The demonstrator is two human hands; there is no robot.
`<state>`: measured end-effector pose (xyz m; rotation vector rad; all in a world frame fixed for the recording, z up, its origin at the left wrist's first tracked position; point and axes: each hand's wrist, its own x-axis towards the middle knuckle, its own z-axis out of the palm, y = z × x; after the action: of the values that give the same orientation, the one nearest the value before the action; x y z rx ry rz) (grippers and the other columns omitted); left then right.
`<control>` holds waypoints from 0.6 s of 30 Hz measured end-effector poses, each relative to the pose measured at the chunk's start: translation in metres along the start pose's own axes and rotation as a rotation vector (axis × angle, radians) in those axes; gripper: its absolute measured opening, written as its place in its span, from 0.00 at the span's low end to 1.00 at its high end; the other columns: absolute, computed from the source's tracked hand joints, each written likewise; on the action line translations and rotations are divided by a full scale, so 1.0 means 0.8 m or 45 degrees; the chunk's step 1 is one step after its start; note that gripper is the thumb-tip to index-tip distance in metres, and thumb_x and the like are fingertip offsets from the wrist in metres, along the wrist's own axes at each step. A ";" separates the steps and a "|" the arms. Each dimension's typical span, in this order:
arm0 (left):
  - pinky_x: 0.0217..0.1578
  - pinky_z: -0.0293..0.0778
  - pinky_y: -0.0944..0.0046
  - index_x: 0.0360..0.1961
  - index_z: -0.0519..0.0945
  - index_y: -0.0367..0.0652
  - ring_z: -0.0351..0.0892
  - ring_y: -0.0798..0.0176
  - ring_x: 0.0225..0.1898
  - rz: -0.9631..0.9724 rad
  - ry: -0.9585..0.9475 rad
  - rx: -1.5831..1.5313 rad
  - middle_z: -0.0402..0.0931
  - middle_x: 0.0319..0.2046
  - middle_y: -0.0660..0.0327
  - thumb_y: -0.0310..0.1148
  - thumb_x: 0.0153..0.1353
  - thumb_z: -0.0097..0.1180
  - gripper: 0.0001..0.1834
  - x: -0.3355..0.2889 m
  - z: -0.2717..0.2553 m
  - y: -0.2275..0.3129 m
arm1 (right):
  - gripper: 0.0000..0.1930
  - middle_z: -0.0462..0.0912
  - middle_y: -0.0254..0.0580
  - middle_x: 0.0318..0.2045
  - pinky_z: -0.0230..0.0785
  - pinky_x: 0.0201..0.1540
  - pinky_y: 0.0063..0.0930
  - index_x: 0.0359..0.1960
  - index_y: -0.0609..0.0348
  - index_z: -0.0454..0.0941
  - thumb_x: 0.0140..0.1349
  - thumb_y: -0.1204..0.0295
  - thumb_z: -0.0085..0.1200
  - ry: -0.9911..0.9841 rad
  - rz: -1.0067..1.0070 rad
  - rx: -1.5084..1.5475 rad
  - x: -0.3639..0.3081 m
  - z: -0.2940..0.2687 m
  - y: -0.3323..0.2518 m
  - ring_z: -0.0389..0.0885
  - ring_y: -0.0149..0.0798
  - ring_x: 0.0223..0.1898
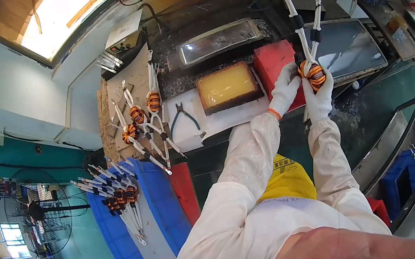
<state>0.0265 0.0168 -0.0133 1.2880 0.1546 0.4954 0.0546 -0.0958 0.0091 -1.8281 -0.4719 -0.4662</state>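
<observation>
At the right of the tabletop [180,13], a wound coil [312,75] with orange turns is held between two gloved hands, beside the red box [273,58] and in front of the dark, glossy panel [352,45]; its white leads [296,24] with black bands point away from the wearer. The right hand [319,98] closes its grip around the near side of the coil. The left hand [287,87] has its fingers curled at the coil's left edge; whether this grip pinches the winding or a lead cannot be told. The step in hand appears to be steadying and adjusting the coil; a next move would call for a firm right-hand hold and free left fingertips, with the leads kept apart. To the left lie a tray of yellow material [228,87], opened pliers [182,120] and three similar coils [153,101]; a blue bin [167,202] holds more below.
</observation>
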 end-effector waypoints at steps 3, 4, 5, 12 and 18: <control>0.64 0.66 0.63 0.65 0.65 0.35 0.72 0.59 0.62 -0.025 -0.003 0.019 0.73 0.59 0.52 0.19 0.65 0.48 0.26 -0.003 -0.001 0.000 | 0.33 0.73 0.52 0.55 0.68 0.60 0.37 0.62 0.62 0.65 0.57 0.71 0.69 -0.004 0.004 -0.007 -0.003 0.001 0.005 0.76 0.47 0.56; 0.64 0.66 0.63 0.65 0.65 0.35 0.72 0.59 0.62 -0.044 -0.004 0.006 0.73 0.60 0.52 0.19 0.65 0.48 0.26 -0.004 -0.003 -0.002 | 0.33 0.73 0.52 0.55 0.68 0.60 0.37 0.62 0.62 0.65 0.57 0.71 0.69 -0.009 0.007 -0.009 -0.005 0.002 0.006 0.76 0.47 0.56; 0.64 0.66 0.63 0.65 0.65 0.35 0.72 0.59 0.62 -0.041 -0.004 0.008 0.73 0.60 0.52 0.19 0.65 0.48 0.26 -0.004 -0.003 -0.002 | 0.33 0.73 0.52 0.55 0.68 0.60 0.36 0.62 0.62 0.65 0.57 0.71 0.69 -0.011 0.011 0.002 -0.005 0.002 0.004 0.76 0.47 0.56; 0.65 0.65 0.63 0.65 0.65 0.35 0.71 0.59 0.63 -0.038 0.005 -0.031 0.73 0.60 0.53 0.18 0.65 0.47 0.26 -0.004 0.000 -0.001 | 0.33 0.73 0.52 0.55 0.69 0.59 0.37 0.61 0.62 0.65 0.56 0.71 0.69 -0.009 0.030 0.008 -0.005 -0.001 0.000 0.76 0.48 0.55; 0.65 0.65 0.62 0.65 0.65 0.35 0.71 0.59 0.63 -0.049 0.010 -0.041 0.73 0.60 0.52 0.18 0.64 0.47 0.26 -0.004 0.001 0.005 | 0.33 0.73 0.52 0.54 0.69 0.59 0.37 0.61 0.63 0.65 0.56 0.72 0.69 0.005 -0.015 -0.022 -0.003 0.001 0.003 0.76 0.47 0.55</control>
<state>0.0229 0.0152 -0.0097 1.2499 0.1771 0.4681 0.0538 -0.0961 0.0057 -1.8416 -0.4776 -0.4830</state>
